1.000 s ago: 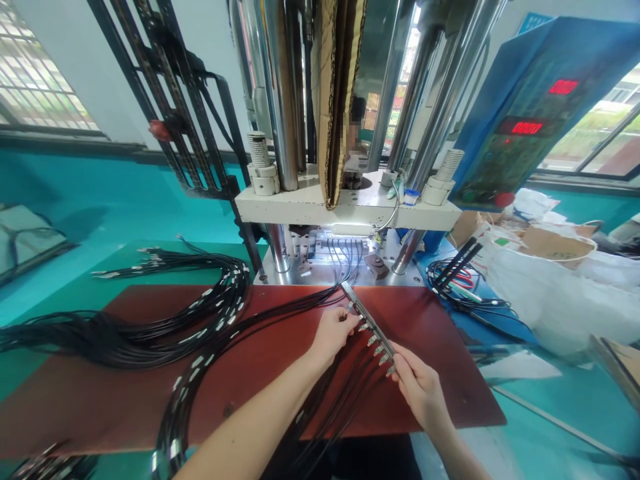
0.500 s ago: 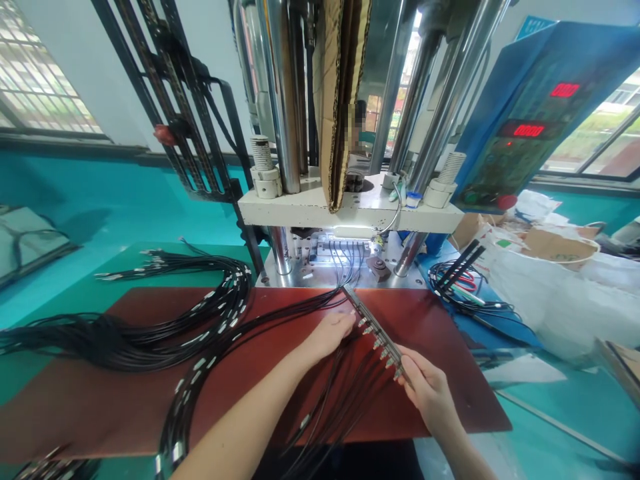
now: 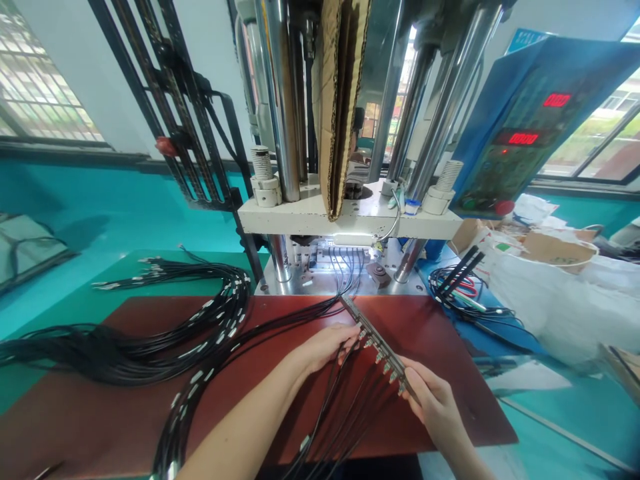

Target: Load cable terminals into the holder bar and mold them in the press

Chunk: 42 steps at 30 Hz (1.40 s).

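My right hand (image 3: 435, 397) grips the lower end of a narrow metal bar (image 3: 376, 339), which slants up and left above the board. Several small metal connectors (image 3: 384, 365) stick out along its near side, with thin black cables (image 3: 345, 400) trailing from them toward me. At the bar's upper part, my left hand (image 3: 330, 343) is closed, its fingertips pinching a black cable close to a connector; the exact grip is partly hidden. Behind the bar's far tip, a bundle of black cables (image 3: 295, 313) runs to the lit fixture (image 3: 340, 257) in the press.
A reddish-brown board (image 3: 430, 327) covers the bench front. Thick black cable bundles (image 3: 220, 333) with white tags lie left. The press plate (image 3: 350, 220) spans above the fixture, a cardboard strip (image 3: 334, 120) hanging before it. At right stand a blue control box (image 3: 520, 127) and white sacks (image 3: 545, 293).
My left hand has shifted slightly down along the bar's near side, and its fingers now close around a cable. My right hand keeps its hold on the bar. The view has tilted slightly.
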Available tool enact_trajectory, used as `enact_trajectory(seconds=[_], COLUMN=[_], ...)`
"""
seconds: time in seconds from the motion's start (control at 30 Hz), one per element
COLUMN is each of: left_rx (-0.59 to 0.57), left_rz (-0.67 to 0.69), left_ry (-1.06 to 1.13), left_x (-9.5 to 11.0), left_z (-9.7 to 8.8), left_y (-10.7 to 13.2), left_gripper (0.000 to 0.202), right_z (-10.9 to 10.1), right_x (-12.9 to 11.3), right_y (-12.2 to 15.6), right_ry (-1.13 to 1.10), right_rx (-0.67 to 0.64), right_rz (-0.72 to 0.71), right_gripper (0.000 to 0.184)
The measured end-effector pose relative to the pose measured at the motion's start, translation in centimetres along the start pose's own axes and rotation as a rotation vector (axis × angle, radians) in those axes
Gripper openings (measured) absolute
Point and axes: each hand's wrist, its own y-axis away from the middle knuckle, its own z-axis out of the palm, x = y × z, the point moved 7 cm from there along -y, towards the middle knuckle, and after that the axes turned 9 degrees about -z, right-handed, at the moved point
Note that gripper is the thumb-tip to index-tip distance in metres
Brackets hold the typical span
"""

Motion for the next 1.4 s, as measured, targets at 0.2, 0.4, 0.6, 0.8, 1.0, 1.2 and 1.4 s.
enact_trajectory(seconds=[0.2,0.4,0.6,0.8,1.0,1.2,1.4], left_rx=[-0.05,-0.058,-0.002,0.224,0.918,0.989,0.973], left_rz=[0.016,0.045,-0.019,-0.029,0.211,0.203,0.28], left_ry=[0.002,-0.043,-0.137,-0.737,-1.166,-1.39,-1.404], left_x=[0.1,0.1,0.2,2.8,5.5,4.2,4.2], left_z=[0.0,-0.1,-0.4,-3.0,-7.4,-6.5,-5.4], left_y=[-0.2,-0.5,-0.9,-1.1,0.9,-0.8,-1.8], left_gripper=[0.045,0.044,0.045,0.058,0.028,0.037,0.033], right_z=[0.2,0.1,0.3,-0.4,0.3,2.1,3.3], right_x=[-0.2,-0.2,-0.3,0.8,-2.2,-3.1,-4.6], right_y=[0.1,0.0,-0.1,-0.7,-0.4,0.2,-3.0], right_ry=[0.005,0.133,0.352,0.313,0.737,1.618,1.511], right_rx=[-0.006,-0.045,-0.106,-0.056,-0.263,-0.464,-0.571], right_rz=[-0.013,-0.101,-0.217,-0.102,-0.29,-0.488,-0.593], right_gripper=[0.037,0.038,0.038,0.039,0.027,0.021,0.015])
